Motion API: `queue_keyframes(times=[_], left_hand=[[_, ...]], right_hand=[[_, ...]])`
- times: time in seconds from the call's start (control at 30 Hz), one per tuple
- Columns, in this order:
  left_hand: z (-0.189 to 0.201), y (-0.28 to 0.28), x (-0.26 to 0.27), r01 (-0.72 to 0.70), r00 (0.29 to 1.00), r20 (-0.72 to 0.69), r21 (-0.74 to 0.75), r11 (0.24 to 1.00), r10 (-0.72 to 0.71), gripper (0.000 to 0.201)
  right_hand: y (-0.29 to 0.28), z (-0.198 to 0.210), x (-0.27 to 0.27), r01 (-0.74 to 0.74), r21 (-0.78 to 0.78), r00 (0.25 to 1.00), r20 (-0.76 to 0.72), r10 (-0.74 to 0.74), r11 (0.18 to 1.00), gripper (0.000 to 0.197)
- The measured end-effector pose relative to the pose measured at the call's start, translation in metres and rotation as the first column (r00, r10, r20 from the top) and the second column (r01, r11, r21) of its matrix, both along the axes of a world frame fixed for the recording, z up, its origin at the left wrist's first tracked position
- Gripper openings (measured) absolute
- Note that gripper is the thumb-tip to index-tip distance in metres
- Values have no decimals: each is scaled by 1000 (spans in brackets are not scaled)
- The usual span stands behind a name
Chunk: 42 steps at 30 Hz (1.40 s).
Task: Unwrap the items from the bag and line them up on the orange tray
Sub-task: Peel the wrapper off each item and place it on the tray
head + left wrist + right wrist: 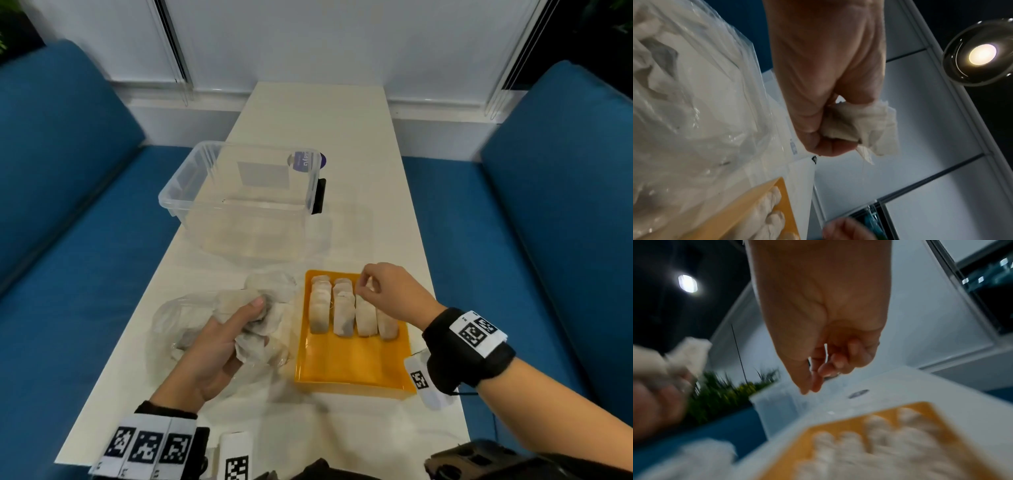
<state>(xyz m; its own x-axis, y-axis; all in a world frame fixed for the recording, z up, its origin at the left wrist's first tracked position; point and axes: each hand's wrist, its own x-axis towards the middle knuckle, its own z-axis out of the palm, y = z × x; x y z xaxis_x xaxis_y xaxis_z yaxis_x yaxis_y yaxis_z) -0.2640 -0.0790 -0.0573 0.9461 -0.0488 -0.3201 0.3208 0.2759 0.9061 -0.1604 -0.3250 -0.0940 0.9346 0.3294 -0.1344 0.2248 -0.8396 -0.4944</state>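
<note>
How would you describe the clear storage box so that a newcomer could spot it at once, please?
On the white table, look beyond the orange tray toward the window. The clear storage box stands there, open-topped, empty. Unlike the crumpled plastic bag, it is rigid, with a black side clip and purple label.

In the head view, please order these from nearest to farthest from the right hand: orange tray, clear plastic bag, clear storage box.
From the right hand:
1. orange tray, directly under it.
2. clear plastic bag, left of the tray, beneath the left hand.
3. clear storage box, farther up the table.

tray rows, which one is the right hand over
The row at the far right of the orange tray; the right hand hovers over its far end, the other rows lie left.
</note>
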Motion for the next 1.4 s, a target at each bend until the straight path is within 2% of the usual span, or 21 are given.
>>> queue_keyframes(times=[0.1, 0.2, 0.37, 0.43, 0.5, 0.57, 0.63, 0.7, 0.77, 0.87, 1.0, 1.23, 1.4], left_hand=[[2, -12, 0, 5, 1000, 7, -12, 1000, -5, 18], [0, -16, 2, -6, 1000, -15, -7, 1000, 6, 21], [4, -22, 1, 8, 1000, -26, 13, 1000, -7, 22], [5, -22, 0, 15, 1000, -24, 7, 1000, -15, 20], [6, -21, -2, 16, 1000, -17, -20, 1000, -16, 20], [6, -17, -2, -14, 999, -32, -63, 998, 12, 18], [5, -11, -4, -37, 999, -32, -93, 995, 34, 12], [1, -2, -5, -69, 997, -28, -64, 996, 67, 15], [-4, 6, -7, -103, 994, -32, -21, 994, 102, 22], [-8, 14, -9, -120, 992, -39, -66, 991, 117, 17], [-11, 20, -12, -144, 988, -66, -52, 988, 141, 16], [-13, 27, -13, -199, 972, -133, -23, 980, 194, 24], [-15, 28, -13, -196, 974, -128, -45, 980, 189, 20]], right_hand=[[27, 31, -15, -2, 305, 987, -155, 52, 952, 30], [45, 50, -29, 21, 527, 947, -283, 152, 850, 41], [50, 52, -35, 98, 674, 942, -299, 149, 733, 11], [49, 54, -33, 124, 715, 942, -302, 145, 688, 13], [45, 58, -31, 120, 721, 950, -283, 131, 683, 16], [41, 60, -27, 109, 694, 965, -245, 91, 711, 15], [37, 57, -21, 76, 590, 989, -149, 16, 804, 15], [34, 50, -13, 18, 389, 1000, 2, -21, 921, 18], [32, 40, -6, -81, 150, 994, 86, 68, 985, 22], [33, 24, -2, -208, -78, 978, 5, 209, 975, 24], [43, 8, -1, -311, -187, 946, -155, 285, 932, 24], [64, -12, 11, -377, -171, 889, -344, 304, 910, 24], [74, -23, 15, -358, -188, 901, -326, 285, 915, 19]])
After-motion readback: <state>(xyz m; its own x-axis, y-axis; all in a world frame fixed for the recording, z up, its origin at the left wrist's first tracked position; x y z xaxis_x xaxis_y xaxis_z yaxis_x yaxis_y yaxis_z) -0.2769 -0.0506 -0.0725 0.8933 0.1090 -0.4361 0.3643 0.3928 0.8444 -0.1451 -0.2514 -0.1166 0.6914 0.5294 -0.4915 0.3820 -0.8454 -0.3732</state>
